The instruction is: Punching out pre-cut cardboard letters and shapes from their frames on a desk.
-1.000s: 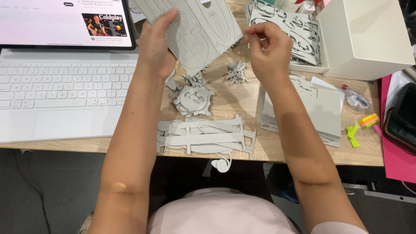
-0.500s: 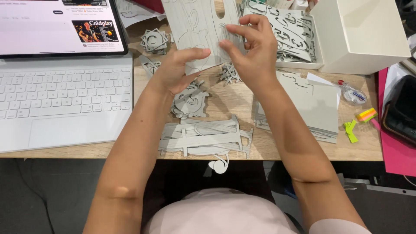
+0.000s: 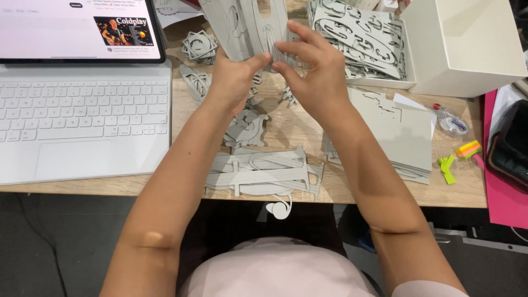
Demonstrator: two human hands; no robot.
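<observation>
- Head view: left hand (image 3: 234, 82) & right hand (image 3: 316, 74) both pinch the grey die-cut sheet (image 3: 247, 25), fingers closed on its lower edge, thumbs nearly meeting – sheet is up off the surface, prob. for pressing a piece free.
- Loose grey cut-outs (image 3: 261, 173) lie on the wooden surface (image 3: 291, 124) just below the hands, w/in easy reach.
- White box (image 3: 467, 47) sits far right, keyboard (image 3: 77, 110) left, so the middle stays free.

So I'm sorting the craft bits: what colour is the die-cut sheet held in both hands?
Plain grey, clearest in the head view: die-cut sheet.
</observation>
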